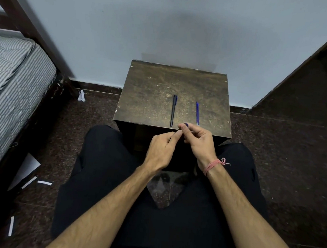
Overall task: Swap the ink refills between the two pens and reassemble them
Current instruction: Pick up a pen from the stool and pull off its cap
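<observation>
A black pen point(173, 110) with its cap on lies lengthwise on the small dark wooden table point(147, 95). To its right lies a thin blue refill point(197, 113), also lengthwise. Just past the table's front edge my right hand point(198, 141) pinches a small dark blue pen part point(185, 124); most of that part is hidden by the fingers. My left hand point(161, 149) meets it from the left, thumb and forefinger closed at the same spot. I cannot tell whether the left fingers grip the part or only touch it.
The table stands against a pale blue wall. A mattress point(10, 92) on a dark bed frame lies at the left. White paper scraps point(44, 182) litter the dark stone floor at lower left. My legs in black trousers fill the foreground.
</observation>
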Demonstrator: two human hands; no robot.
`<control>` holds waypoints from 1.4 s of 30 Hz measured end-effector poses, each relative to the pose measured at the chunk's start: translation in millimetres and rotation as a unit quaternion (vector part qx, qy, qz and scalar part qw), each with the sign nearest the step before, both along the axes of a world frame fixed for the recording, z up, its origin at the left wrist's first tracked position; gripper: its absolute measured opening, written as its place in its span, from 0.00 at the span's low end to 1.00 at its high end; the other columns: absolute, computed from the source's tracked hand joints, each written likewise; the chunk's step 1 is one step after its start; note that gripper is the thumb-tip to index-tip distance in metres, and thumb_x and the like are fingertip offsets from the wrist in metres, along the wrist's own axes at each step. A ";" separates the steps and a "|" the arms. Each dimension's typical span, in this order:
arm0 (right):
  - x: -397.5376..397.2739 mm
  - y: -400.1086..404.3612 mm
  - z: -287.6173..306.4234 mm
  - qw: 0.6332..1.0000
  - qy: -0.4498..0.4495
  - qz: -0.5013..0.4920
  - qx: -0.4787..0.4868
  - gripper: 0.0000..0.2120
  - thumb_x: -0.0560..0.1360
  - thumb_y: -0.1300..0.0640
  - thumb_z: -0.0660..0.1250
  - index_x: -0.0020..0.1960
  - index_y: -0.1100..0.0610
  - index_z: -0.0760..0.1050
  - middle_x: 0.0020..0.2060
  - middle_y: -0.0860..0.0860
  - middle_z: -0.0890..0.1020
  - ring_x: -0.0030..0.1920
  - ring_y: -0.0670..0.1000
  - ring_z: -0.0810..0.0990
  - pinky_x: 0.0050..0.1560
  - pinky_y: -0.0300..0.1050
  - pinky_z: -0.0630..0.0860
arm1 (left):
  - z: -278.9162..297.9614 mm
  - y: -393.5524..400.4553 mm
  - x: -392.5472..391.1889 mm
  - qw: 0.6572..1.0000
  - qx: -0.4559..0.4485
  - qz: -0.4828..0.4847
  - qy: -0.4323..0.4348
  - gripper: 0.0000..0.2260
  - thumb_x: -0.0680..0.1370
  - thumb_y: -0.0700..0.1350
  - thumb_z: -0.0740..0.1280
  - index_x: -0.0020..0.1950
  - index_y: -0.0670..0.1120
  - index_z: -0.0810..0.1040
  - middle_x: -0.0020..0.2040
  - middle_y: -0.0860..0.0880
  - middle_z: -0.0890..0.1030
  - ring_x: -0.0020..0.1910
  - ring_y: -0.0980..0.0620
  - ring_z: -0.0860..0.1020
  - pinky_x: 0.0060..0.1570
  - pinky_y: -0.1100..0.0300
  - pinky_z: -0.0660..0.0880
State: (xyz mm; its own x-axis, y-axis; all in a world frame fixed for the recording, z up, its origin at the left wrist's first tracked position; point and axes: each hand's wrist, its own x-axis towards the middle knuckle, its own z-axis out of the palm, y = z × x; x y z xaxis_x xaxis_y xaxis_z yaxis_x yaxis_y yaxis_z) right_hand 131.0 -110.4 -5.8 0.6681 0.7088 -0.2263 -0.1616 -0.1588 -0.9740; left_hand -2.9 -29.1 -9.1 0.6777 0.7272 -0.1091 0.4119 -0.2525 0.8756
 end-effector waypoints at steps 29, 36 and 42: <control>46.0 180.9 4.2 0.844 -0.442 0.121 -0.278 0.12 0.79 0.45 0.76 0.58 0.48 0.81 0.53 0.47 0.89 0.58 0.56 0.86 0.59 0.52 0.81 | -23.4 25.6 -7.1 0.973 -0.138 0.160 -0.094 0.15 0.81 0.51 0.54 0.40 0.44 0.69 0.32 0.56 0.68 0.33 0.54 0.64 0.33 0.55 0.63; 34.0 154.5 13.1 0.876 -0.433 0.052 -0.207 0.13 0.83 0.41 0.70 0.59 0.49 0.82 0.47 0.47 0.88 0.51 0.53 0.87 0.53 0.52 0.82 | -25.4 26.4 -4.7 0.964 -0.164 0.168 -0.121 0.15 0.80 0.54 0.55 0.39 0.47 0.71 0.32 0.56 0.68 0.33 0.55 0.65 0.33 0.57 0.64; -24.9 80.4 0.2 0.976 -0.190 -0.034 -0.102 0.16 0.80 0.39 0.73 0.41 0.49 0.85 0.33 0.44 0.86 0.35 0.41 0.84 0.42 0.44 0.81 | -25.6 21.4 -3.1 0.970 -0.171 0.112 -0.134 0.15 0.88 0.52 0.58 0.48 0.57 0.82 0.41 0.61 0.84 0.40 0.63 0.80 0.42 0.67 0.75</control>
State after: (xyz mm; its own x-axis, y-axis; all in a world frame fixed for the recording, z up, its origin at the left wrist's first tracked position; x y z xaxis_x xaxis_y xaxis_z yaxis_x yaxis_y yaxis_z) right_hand 106.0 -30.0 -5.6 0.7746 0.6268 -0.0843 0.1889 -0.3565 -0.9150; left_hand -6.0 -7.6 -34.7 0.5445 0.8116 -0.2120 0.1693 0.1412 0.9754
